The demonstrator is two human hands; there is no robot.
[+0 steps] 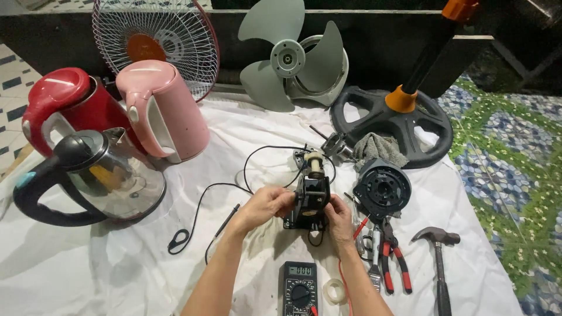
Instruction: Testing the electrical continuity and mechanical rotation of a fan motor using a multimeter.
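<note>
Multimeter (300, 288) nearest, on white cloth (117, 269). Beyond it, left hand (264, 206) and right hand (339, 217) both pinching sides of black fan motor (310, 199), held upright at cloth centre. Best kept steady, fingers off trailing black wires (257, 153). Pliers (391, 257), hammer (439, 257) right; three kettles (111, 129) left; fan blade (288, 58) farthest

The multimeter (299, 289) and hammer (439, 257) handle run off the bottom edge. Fingers of both hands cover the motor's (310, 202) sides. The grille (155, 41) and stand pole (436, 47) are cropped at the top.
</note>
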